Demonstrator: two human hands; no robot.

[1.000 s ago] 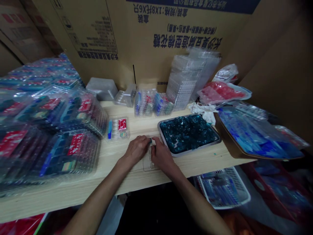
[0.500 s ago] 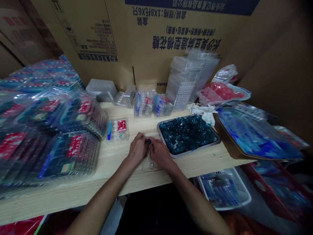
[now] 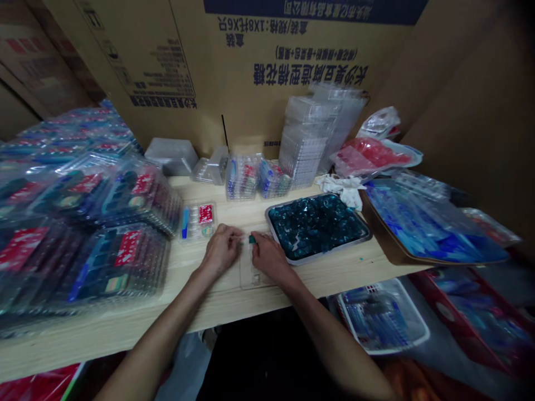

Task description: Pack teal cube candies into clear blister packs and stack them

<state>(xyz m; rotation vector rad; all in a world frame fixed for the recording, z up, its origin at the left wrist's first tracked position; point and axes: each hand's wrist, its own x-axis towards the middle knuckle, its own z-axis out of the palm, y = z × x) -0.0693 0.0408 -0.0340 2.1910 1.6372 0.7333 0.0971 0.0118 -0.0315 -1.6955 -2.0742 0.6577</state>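
My right hand pinches a small dark teal wrapped piece between thumb and fingertips. Beneath that hand lies a clear plastic tray, partly covered by it. Just to the left, my left hand is closed with its fingertips together; what they hold, if anything, is too small to make out. A shallow tray heaped with dark teal wrapped pieces stands right of my hands. Beyond my left hand sits another clear tray with a blue stick and a red packet in it.
Stacks of filled clear packs crowd the left. Clear trays are piled at the back against a carton. On the right are a white cloth, a bag of red packets and a box of blue packets. Below stands a white basket.
My left hand has moved left, away from my right hand and the teal piece. The right hand still holds that piece over the clear tray. The view has shifted slightly.
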